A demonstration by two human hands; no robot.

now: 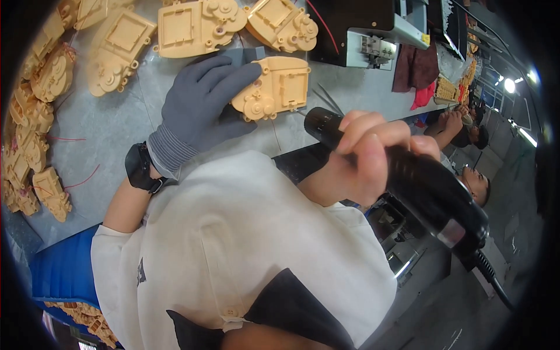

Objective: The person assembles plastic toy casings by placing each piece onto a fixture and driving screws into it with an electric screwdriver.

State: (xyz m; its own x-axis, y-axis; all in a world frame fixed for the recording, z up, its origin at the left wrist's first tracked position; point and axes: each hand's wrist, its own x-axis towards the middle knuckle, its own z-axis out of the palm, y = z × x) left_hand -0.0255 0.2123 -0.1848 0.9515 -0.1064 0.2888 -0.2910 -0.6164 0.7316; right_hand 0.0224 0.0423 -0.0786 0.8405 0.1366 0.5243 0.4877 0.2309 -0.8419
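My left hand point(201, 99), in a grey knit glove, grips the left end of a yellow-tan plastic gear housing point(283, 87) on the grey table. Its fingers lie over the top and the thumb is along the near side. Bare, my right hand point(370, 154) wraps round a black corded electric screwdriver point(434, 195). The thin bit point(299, 111) points left and reaches the housing's lower right corner; whether it sits in a screw is too small to tell. Just right of the housing lie dark tweezers point(329, 99). A dark grey block point(248, 55) shows behind the housing.
More housings point(201, 26) line the table's far side, and a heap of them point(29, 134) with red wires covers the left. A black and silver machine point(373, 49) stands far right, beside a maroon cloth point(415, 67). A blue bin point(64, 265) is lower left. Other people sit at the right.
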